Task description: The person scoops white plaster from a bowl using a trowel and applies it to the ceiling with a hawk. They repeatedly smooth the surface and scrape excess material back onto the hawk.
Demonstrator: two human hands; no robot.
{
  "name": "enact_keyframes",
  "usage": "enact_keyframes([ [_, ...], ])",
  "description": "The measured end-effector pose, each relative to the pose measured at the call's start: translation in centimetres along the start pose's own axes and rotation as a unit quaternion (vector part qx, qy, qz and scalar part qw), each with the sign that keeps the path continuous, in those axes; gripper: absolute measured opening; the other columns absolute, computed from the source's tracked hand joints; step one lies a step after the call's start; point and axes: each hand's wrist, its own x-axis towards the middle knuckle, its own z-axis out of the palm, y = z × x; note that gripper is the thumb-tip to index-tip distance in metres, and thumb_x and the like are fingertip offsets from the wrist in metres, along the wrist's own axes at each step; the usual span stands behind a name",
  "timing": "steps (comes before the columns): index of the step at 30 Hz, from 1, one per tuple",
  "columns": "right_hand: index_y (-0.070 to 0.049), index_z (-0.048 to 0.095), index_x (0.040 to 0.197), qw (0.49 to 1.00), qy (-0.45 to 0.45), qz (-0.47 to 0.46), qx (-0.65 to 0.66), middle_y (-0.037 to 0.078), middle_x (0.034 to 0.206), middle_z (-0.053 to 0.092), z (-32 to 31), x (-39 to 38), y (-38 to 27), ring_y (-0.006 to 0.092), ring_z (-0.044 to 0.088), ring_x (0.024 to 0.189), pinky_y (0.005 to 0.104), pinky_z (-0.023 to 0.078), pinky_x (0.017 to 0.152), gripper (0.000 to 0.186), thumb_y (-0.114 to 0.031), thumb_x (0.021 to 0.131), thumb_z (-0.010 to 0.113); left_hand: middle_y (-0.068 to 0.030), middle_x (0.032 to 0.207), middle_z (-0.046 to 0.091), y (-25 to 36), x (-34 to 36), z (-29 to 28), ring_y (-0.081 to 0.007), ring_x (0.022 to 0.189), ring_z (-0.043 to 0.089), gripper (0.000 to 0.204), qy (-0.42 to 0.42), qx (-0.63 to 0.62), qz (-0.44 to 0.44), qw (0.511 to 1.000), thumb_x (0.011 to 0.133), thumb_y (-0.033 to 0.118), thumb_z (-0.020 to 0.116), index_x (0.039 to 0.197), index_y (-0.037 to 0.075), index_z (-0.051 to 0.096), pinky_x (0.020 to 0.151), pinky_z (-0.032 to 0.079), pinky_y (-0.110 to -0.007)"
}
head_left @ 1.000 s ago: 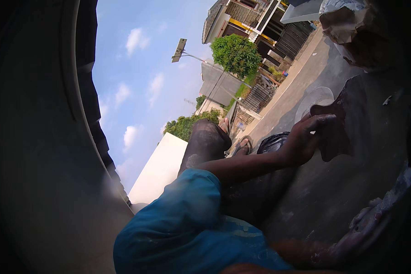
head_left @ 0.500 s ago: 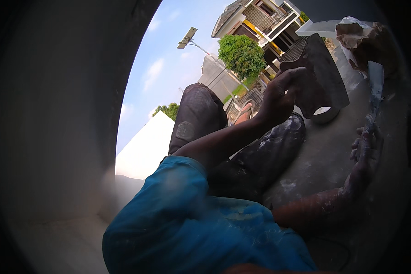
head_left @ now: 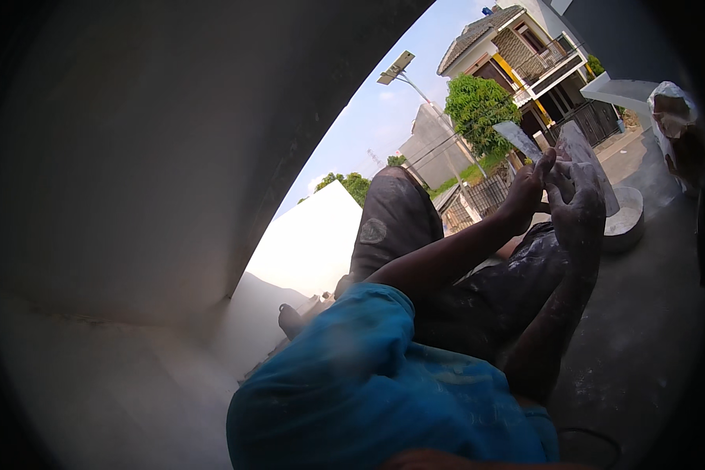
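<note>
My left hand (head_left: 525, 196) is closed on a thin flat putty plate (head_left: 590, 160), now tilted so its white-smeared side shows. Right against it, my right hand (head_left: 578, 207), dusted white, is closed on a putty knife. The pale blade of the putty knife (head_left: 517, 139) points up and left past my left fingers. Its handle is mostly hidden between the two hands. Just right of my right hand stands a round tub (head_left: 625, 215) with whitish stuff inside.
A crumpled brown and white bag (head_left: 677, 129) stands at the far right on the grey, white-smudged floor (head_left: 627, 329). My bent knees (head_left: 399, 207) lie left of the hands. A grey wall (head_left: 133, 157) rises at left. Beyond the edge are a house and a tree (head_left: 478, 110).
My right hand has come up and left with the putty knife to meet my left hand. The plate has turned from its dark side toward its whitish side. The view has shifted.
</note>
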Motion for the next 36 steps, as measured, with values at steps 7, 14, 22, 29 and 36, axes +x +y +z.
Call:
enact_keyframes([
  [7,-0.006,0.059,0.112,0.975,0.218,0.052,-0.005,0.015,0.108,0.057,2.5,1.7,0.4,0.0323,0.054,0.101,0.0441,0.044,0.089,0.041,-0.034,0.086,0.072,-0.0125,0.118,0.057,1.7,1.1,-2.9,-0.0268,0.108,0.057,0.055,0.094,-0.13,0.048,0.986,0.099,0.047,0.045,0.128,0.001,0.053,0.094,0.049,-0.045],
  [14,0.008,0.044,0.122,0.906,-0.004,0.238,0.35,0.018,0.106,0.061,4.5,1.2,8.2,0.023,0.061,0.099,0.0331,0.048,0.085,0.083,-0.06,0.082,0.069,-0.0128,0.122,0.06,0.9,1.4,-2.9,-0.0214,0.109,0.059,0.054,-0.01,-0.189,0.118,0.975,0.105,0.036,0.032,0.139,-0.004,0.044,0.094,0.048,-0.038],
  [22,0.009,0.043,0.122,0.832,0.093,0.206,0.506,0.018,0.113,0.058,6.5,0.6,6.9,0.0217,0.067,0.092,0.0287,0.061,0.058,0.053,-0.008,0.082,0.072,-0.0179,0.129,0.054,-0.2,0.8,-4.6,-0.0328,0.122,0.052,0.049,-0.089,-0.092,0.07,0.989,0.103,0.036,0.038,0.133,-0.002,0.047,0.106,0.04,-0.049],
  [29,0.007,0.063,0.107,0.848,0.45,0.129,0.248,0.014,0.101,0.066,-7.8,1.4,8.7,0.0213,0.065,0.094,0.0351,0.052,0.087,0.03,-0.011,0.084,0.066,-0.0083,0.078,0.06,-3.2,7.6,-4.1,-0.0144,0.061,0.056,0.032,0.013,0.187,-0.151,0.971,0.097,0.03,0.056,0.105,0.0,0.059,0.055,0.048,-0.03],
  [36,0.006,0.048,0.131,0.75,0.61,0.098,0.235,0.021,0.127,0.055,-14.7,-1.7,8.7,0.0298,0.059,0.112,0.0417,0.049,0.099,0.052,-0.019,0.087,0.06,-0.0346,0.132,0.043,-14.1,11.7,3.6,-0.046,0.107,0.06,0.073,0.037,0.128,-0.296,0.946,0.092,0.037,0.066,0.142,-0.005,0.034,0.072,0.061,-0.047],
])
